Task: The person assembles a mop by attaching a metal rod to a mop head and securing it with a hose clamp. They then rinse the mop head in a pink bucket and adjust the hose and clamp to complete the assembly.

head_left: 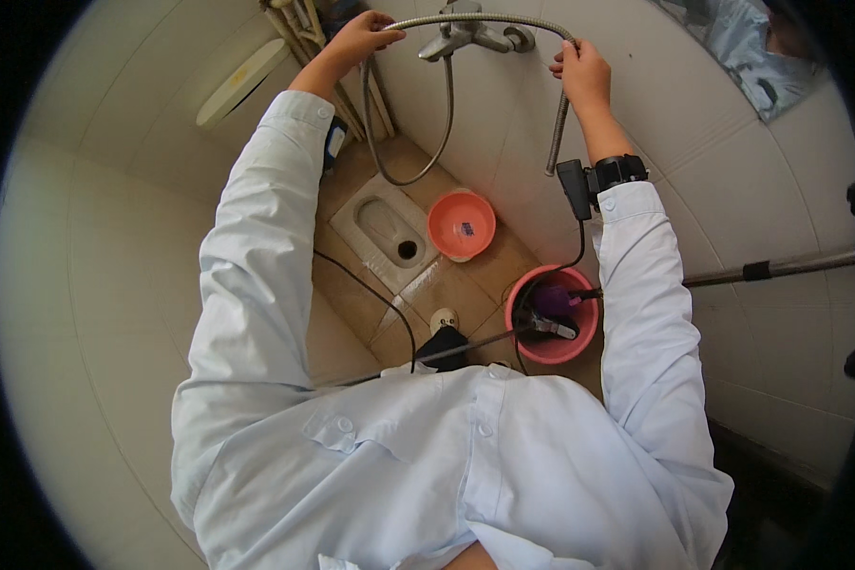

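Observation:
A grey metal shower hose point(484, 17) arches between my hands in front of the wall-mounted chrome mixer tap point(467, 36). My left hand point(359, 40) grips the hose to the left of the tap, fingers closed round it. On the right, my right hand point(584, 74) pinches the same hose a short way above its end. That end hangs loose below the right hand, against the tiled wall, with no shower head visible on it. From the tap, the rest of the hose droops in a long loop. A black device and strap point(598, 180) sit on my right wrist.
Below the loop are a squat toilet point(361, 223) and an orange-red basin point(461, 225). A pink bucket point(554, 353) holding purple and dark items stands nearer. Pipes point(304, 28) line the left corner; a metal pole point(798, 267) crosses at right. A black cable point(380, 297) hangs below my arms.

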Demonstrator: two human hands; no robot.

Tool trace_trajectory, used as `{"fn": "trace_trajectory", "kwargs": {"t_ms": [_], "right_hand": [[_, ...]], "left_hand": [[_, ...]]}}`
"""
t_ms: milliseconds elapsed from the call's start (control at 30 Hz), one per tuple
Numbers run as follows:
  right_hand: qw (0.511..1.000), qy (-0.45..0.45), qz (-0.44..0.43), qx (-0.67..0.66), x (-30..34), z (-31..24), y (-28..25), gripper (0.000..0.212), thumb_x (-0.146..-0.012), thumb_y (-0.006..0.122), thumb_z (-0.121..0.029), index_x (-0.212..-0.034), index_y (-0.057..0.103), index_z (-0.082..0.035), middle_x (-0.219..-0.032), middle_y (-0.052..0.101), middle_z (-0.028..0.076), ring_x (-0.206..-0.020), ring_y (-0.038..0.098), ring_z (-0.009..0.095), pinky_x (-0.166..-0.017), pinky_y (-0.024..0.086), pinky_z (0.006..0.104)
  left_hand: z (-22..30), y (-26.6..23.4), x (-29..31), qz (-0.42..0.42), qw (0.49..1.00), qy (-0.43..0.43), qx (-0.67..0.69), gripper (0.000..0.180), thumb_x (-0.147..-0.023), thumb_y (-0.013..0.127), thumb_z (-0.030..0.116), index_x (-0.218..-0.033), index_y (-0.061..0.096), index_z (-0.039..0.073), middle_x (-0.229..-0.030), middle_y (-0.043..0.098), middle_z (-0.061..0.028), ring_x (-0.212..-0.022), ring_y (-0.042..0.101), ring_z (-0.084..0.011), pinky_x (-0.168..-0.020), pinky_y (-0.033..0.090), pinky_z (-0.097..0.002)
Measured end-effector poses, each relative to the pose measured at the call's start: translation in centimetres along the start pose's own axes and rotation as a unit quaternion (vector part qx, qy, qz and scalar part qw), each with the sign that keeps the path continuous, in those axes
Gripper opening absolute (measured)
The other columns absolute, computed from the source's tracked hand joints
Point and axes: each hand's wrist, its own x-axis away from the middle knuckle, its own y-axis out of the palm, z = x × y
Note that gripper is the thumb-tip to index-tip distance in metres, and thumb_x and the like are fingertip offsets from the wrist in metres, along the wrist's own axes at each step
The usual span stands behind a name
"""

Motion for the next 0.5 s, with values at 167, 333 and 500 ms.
{"fn": "trace_trajectory", "kwargs": {"t_ms": [167,333,500], "right_hand": [[0.992,0.087,0.039,-0.077,-12.6,1.1,8.4,0.027,-0.092,0.047,-0.021,-0.094,0.055,0.004,-0.079,0.065,0.012,-0.065,0.066,0.019,-0.060,0.052,0.0310],[0.985,0.148,0.056,-0.066,-13.4,1.2,13.9,0.028,-0.090,0.051,-0.016,-0.108,0.048,0.004,-0.081,0.065,0.014,-0.065,0.065,0.019,-0.061,0.051,0.0318],[0.986,0.160,0.044,0.017,-13.7,5.6,16.3,0.033,-0.087,0.053,-0.018,-0.111,0.048,0.004,-0.092,0.064,0.017,-0.080,0.064,0.026,-0.074,0.049,0.0373]], "left_hand": [[-5.2,-2.1,-16.6,0.023,0.973,0.033,0.226,0.038,-0.082,0.069,0.027,-0.107,0.052,0.005,-0.097,0.061,-0.0048,-0.092,0.056,-0.0155,-0.084,0.043,-0.0284],[-7.4,-1.9,-21.8,0.086,0.987,-0.035,0.129,0.037,-0.079,0.072,0.029,-0.099,0.057,0.001,-0.092,0.064,-0.0072,-0.082,0.058,-0.0152,-0.074,0.047,-0.0291],[-7.8,1.5,-25.4,0.043,0.993,-0.042,0.099,0.038,-0.080,0.070,0.027,-0.104,0.058,-0.001,-0.093,0.062,-0.0081,-0.084,0.058,-0.0168,-0.077,0.046,-0.0293]]}}
